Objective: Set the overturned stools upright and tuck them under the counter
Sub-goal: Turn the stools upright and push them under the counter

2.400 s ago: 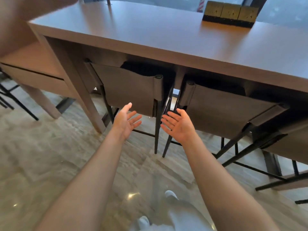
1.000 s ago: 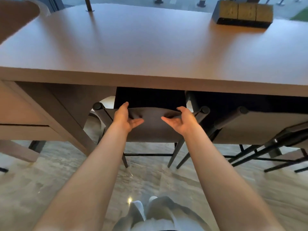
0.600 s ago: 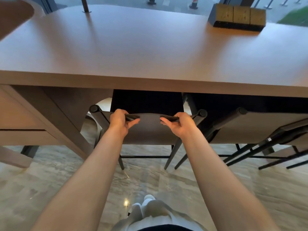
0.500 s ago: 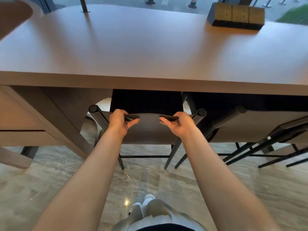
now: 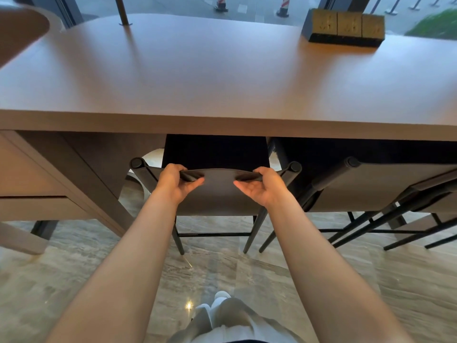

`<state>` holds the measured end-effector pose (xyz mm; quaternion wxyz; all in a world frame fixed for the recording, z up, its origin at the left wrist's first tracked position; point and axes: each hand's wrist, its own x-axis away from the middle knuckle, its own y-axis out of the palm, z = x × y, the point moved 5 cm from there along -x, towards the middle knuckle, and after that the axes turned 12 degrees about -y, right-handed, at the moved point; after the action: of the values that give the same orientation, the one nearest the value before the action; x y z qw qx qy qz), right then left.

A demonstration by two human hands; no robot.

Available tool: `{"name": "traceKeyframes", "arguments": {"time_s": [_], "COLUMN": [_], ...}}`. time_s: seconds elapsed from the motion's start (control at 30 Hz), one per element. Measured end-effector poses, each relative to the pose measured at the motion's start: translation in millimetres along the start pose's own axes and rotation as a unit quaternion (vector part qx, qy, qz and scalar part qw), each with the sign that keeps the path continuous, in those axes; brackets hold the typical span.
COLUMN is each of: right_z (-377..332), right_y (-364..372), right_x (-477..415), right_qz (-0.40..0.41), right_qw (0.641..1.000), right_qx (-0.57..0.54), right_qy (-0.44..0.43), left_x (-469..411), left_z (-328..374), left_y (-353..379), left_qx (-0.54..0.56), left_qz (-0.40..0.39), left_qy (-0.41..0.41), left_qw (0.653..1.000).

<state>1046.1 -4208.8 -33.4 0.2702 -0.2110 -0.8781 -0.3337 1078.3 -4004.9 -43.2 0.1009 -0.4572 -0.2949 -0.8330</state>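
Gripping the top edge of the stool (image 5: 217, 199) by its dark fabric backrest, both hands sit side by side in the middle of the view, just below the near edge of the counter (image 5: 222, 78). The left hand (image 5: 176, 183) has its fingers curled over the far side of the edge and its thumb on the near face; the right hand (image 5: 262, 186) holds the same edge in the same way, further right. The fabric sags slightly between them. Each hand lies just inward of a round-capped post of the frame, the left post (image 5: 136, 163) and the right post (image 5: 295, 167).

The stool stands upright on thin black legs on the marbled floor (image 5: 74, 280), its seat hidden in the dark under the counter and only the backrest showing on the near side. A second stool (image 5: 376, 186) stands just beside it to the right, also upright with its backrest below the counter edge. On the far right of the countertop rests a dark box (image 5: 346, 26) with yellow faces.
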Motion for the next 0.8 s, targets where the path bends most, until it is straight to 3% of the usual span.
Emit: {"name": "traceKeyframes", "arguments": {"time_s": [0.53,0.73,0.8], "right_z": [22,29,33], "right_y": [-6,-2,0], "right_x": [23,35,42], "right_qz": [-0.073,-0.120,-0.142], "right_qw": [0.997,0.989,0.984], "right_qx": [-0.008,0.081,0.108], "right_qy": [-0.024,0.001,0.006], "left_x": [36,54,63], "left_z": [-21,-36,-43], "left_y": [-7,-28,-34], "left_qx": [0.026,-0.124,-0.125], "left_qz": [-0.030,0.026,0.030], "left_qy": [0.036,0.076,0.093], "left_qw": [0.999,0.989,0.987]}}
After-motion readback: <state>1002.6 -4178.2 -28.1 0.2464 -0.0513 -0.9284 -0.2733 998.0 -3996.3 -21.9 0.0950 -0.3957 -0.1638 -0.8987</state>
